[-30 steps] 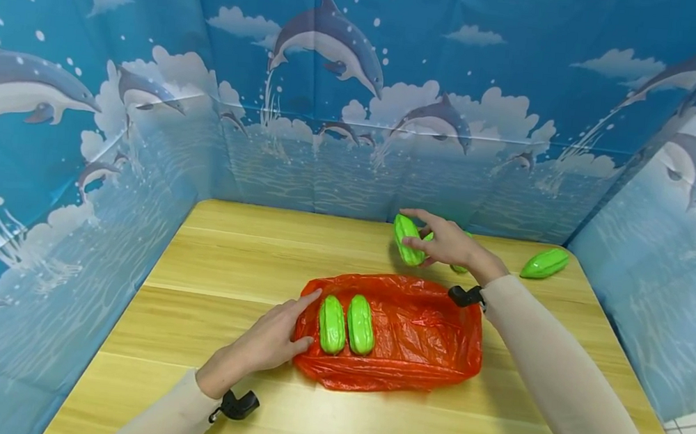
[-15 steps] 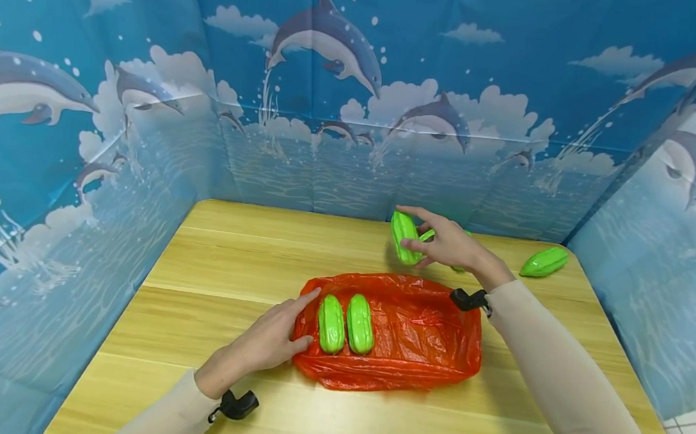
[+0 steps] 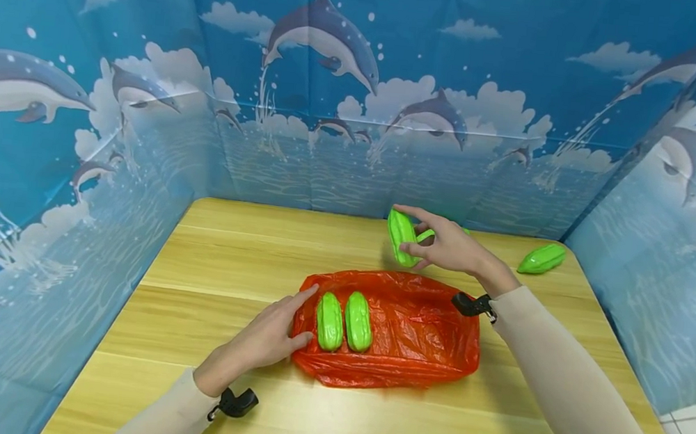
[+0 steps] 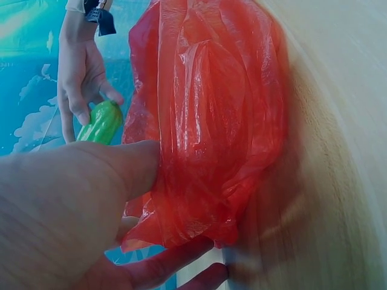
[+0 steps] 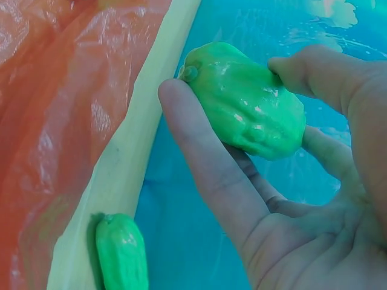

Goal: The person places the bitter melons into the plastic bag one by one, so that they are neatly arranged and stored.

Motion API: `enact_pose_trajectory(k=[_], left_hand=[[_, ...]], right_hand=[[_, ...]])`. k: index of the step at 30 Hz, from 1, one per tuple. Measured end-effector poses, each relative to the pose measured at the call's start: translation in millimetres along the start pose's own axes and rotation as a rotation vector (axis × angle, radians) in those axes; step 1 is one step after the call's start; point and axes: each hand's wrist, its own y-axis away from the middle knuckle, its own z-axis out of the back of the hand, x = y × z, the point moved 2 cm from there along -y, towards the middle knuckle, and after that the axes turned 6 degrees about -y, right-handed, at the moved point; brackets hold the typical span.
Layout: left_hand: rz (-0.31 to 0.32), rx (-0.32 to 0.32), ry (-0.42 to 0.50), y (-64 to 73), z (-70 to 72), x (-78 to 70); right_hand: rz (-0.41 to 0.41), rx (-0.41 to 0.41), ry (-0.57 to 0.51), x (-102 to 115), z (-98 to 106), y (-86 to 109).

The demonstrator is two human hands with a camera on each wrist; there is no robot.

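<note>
A glossy green ridged gourd is gripped between thumb and fingers of my right hand, near the back edge of the table. The right wrist view has that gourd with its stem end beside a fingertip. At the left end of the red plastic bag, my left hand holds the plastic, thumb on one side and fingers on the other in the left wrist view. Inside the open bag, two more green gourds lie side by side, a left gourd and a right gourd.
Another green gourd lies at the table's back right corner. More green shows behind my right hand, mostly hidden by it. A dolphin-printed curtain borders the wooden table at the back and both sides.
My right hand has shifted slightly left with the gourd in its grip. The left hand stays on the bag, and the two gourds inside keep their places.
</note>
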Motion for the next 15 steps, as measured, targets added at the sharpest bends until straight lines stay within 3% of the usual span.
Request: enact_pose_trajectory(k=[15], left_hand=[[0.018,-0.015,-0.003,-2.1,-0.7,0.4]], right_hand=[[0.040,0.030,0.010,13,-10,15.1]])
